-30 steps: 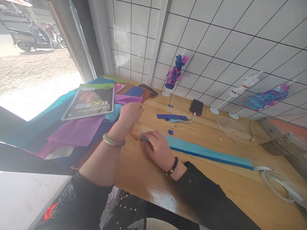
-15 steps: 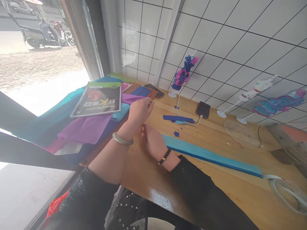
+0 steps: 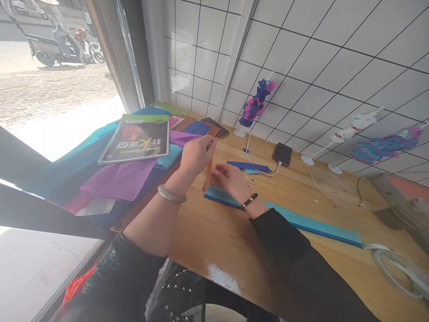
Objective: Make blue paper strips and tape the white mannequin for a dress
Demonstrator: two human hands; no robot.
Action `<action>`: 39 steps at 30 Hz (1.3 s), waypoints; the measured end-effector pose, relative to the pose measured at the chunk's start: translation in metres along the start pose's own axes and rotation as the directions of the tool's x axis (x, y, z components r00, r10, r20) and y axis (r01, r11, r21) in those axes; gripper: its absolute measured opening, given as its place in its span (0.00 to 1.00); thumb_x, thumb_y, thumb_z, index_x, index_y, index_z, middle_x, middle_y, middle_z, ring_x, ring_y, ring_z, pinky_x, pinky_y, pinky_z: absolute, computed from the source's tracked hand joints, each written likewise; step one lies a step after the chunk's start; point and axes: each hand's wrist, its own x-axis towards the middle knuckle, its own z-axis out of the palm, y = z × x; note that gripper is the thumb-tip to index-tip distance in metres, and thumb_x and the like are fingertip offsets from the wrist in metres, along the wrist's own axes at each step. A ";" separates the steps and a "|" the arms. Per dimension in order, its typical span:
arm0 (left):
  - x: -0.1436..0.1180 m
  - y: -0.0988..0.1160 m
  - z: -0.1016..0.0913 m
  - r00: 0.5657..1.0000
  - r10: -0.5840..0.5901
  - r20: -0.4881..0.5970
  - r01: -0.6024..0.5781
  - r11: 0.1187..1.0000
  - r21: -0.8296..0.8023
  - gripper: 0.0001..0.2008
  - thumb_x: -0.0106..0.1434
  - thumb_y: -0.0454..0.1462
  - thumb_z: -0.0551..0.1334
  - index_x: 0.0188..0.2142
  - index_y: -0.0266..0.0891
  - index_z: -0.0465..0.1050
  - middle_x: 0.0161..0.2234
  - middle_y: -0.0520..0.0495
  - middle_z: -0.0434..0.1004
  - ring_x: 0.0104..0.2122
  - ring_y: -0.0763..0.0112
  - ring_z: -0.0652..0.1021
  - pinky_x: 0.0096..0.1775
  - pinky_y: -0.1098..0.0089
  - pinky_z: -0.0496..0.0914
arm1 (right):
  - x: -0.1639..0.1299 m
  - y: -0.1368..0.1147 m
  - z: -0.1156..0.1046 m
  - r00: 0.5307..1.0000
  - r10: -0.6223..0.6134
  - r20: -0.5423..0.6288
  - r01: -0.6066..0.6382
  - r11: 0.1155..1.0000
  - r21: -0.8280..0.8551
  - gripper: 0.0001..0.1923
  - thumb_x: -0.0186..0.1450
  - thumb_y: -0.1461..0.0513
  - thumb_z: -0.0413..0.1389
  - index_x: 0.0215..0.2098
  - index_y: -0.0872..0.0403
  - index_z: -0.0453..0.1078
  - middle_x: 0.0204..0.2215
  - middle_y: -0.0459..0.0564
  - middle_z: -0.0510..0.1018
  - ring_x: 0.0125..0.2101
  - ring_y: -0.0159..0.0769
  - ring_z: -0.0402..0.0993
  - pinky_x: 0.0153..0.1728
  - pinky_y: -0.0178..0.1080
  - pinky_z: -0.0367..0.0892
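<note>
From the head view, the left hand [image 3: 197,154] and the right hand [image 3: 230,179] pinch a small orange paper [image 3: 207,178] between them, just over the table [image 3: 214,241], right by the near end of the long blue strip [image 3: 295,221]. Both hands are closed on it with the fingertips. The paper looks very light, thin and floppy, and I think it would tear or crease easily, so the edges are the best place to hold. Most of it is hidden behind the fingers, so I cannot tell its shape. The tape roll [image 3: 398,270] is cut off at the picture's edge.
</note>
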 end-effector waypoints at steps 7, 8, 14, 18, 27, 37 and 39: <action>-0.001 0.003 -0.001 0.998 -0.003 0.056 0.004 1.000 -0.021 0.14 0.63 0.42 0.50 0.34 0.39 0.71 0.23 0.51 0.72 0.23 0.73 0.70 0.28 0.73 0.59 | -0.034 0.003 -0.019 0.977 -0.213 0.033 0.214 0.939 -0.270 0.13 0.62 0.65 0.49 0.43 0.56 0.70 0.41 0.56 0.74 0.44 0.42 0.68 0.46 0.46 0.65; -0.002 0.005 -0.002 0.996 -0.003 0.086 0.006 0.999 -0.032 0.14 0.63 0.42 0.50 0.34 0.39 0.71 0.23 0.50 0.72 0.24 0.73 0.70 0.27 0.73 0.59 | -0.042 0.006 -0.024 0.974 -0.226 0.015 0.221 0.934 -0.280 0.12 0.62 0.65 0.49 0.43 0.56 0.69 0.41 0.55 0.74 0.44 0.41 0.69 0.45 0.46 0.65; -0.008 0.018 -0.003 0.819 0.097 0.566 -0.017 0.989 -0.145 0.19 0.60 0.50 0.50 0.28 0.39 0.71 0.24 0.50 0.73 0.24 0.71 0.70 0.25 0.72 0.59 | -0.097 0.022 -0.052 0.959 -0.283 0.024 0.275 0.901 -0.336 0.12 0.64 0.65 0.47 0.43 0.54 0.68 0.39 0.54 0.75 0.42 0.39 0.70 0.43 0.46 0.68; -0.009 0.015 0.003 0.677 -0.008 0.736 -0.054 0.997 0.060 0.20 0.58 0.50 0.51 0.25 0.38 0.70 0.24 0.47 0.74 0.25 0.68 0.71 0.24 0.71 0.59 | -0.126 0.028 -0.054 0.947 -0.300 0.118 0.322 0.855 -0.406 0.13 0.65 0.66 0.47 0.45 0.55 0.67 0.43 0.55 0.74 0.45 0.38 0.69 0.46 0.47 0.68; -0.004 -0.015 0.006 0.776 -0.229 0.587 -0.038 0.913 0.407 0.14 0.57 0.41 0.52 0.29 0.36 0.73 0.29 0.38 0.75 0.34 0.55 0.74 0.34 0.63 0.62 | -0.139 0.034 -0.049 0.921 -0.347 0.177 0.389 0.777 -0.495 0.15 0.64 0.69 0.46 0.46 0.57 0.68 0.46 0.57 0.73 0.51 0.40 0.64 0.49 0.48 0.66; -0.008 0.023 0.010 0.721 0.014 0.693 -0.116 0.988 0.100 0.19 0.55 0.52 0.53 0.33 0.41 0.72 0.33 0.46 0.76 0.37 0.60 0.72 0.38 0.66 0.62 | -0.140 0.034 -0.047 0.929 -0.339 0.148 0.366 0.789 -0.494 0.14 0.63 0.70 0.48 0.45 0.58 0.69 0.46 0.57 0.74 0.52 0.40 0.63 0.51 0.48 0.64; -0.012 0.031 0.012 0.584 0.026 0.811 -0.059 0.998 0.010 0.22 0.52 0.54 0.56 0.35 0.41 0.72 0.33 0.48 0.75 0.34 0.64 0.72 0.33 0.69 0.63 | -0.139 0.033 -0.047 0.931 -0.333 0.150 0.362 0.793 -0.490 0.14 0.63 0.70 0.48 0.45 0.58 0.68 0.46 0.57 0.74 0.52 0.40 0.63 0.52 0.48 0.64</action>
